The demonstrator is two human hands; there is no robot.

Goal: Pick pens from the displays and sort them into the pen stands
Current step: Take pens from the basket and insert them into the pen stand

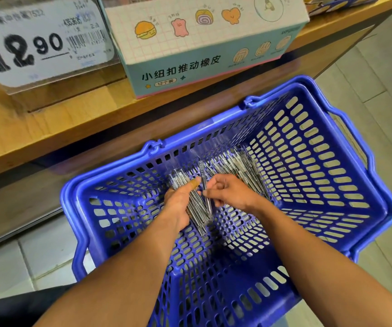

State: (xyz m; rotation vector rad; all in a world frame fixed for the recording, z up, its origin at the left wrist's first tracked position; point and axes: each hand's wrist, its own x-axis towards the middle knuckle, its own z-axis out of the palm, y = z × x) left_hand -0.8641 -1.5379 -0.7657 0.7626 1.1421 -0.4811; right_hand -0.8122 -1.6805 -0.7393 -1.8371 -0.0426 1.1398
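Inside the blue basket (331, 161), the left hand (178, 204) grips a bundle of pens (196, 208) angled toward the shelf; right hand (228, 193) fingers pinch one upright pen (204, 180).

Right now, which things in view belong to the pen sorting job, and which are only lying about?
Belong to the job:
- bundle of clear-barrelled pens, gripped by the left hand
- single clear pen, pinched by the right hand
- loose pile of clear pens
- blue perforated plastic basket

Lying about:
- pastel cartoon-printed cardboard box
- white price label
- wooden shelf
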